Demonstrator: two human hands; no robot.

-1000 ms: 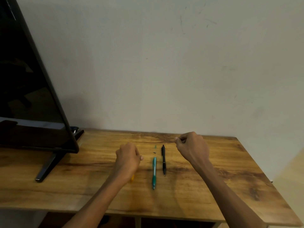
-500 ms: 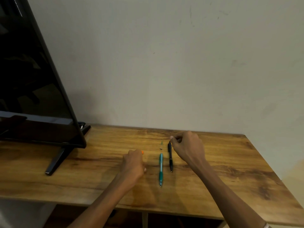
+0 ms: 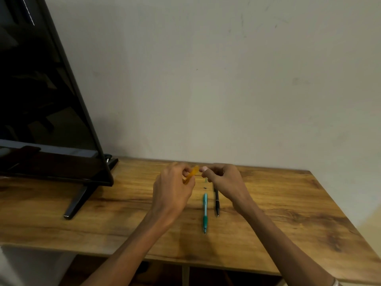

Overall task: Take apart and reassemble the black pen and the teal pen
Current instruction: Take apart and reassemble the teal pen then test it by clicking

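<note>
We see a large black flat screen (image 3: 41, 100) standing on a slanted black foot (image 3: 77, 200) at the left end of a long wooden table with a strong brown grain (image 3: 288, 213), set against a plain pale wall (image 3: 226, 79). Both forearms reach in from the bottom edge, and the two hands meet above the far middle of the table. The left hand (image 3: 173, 190) has its fingers curled round a translucent orange pen barrel (image 3: 191, 174), whose far end points toward the right hand (image 3: 224, 180). That hand's fingertips are pinched together close to the orange tip; we cannot tell whether they hold anything. The slim teal pen (image 3: 205, 212) lies flat on the wood between the two wrists, untouched, with the slim black pen (image 3: 216, 202) just beside it on the right, its far end hidden under the right hand. Two tiny dark specks (image 3: 205, 188) lie beyond the teal pen, too small to identify.
</note>
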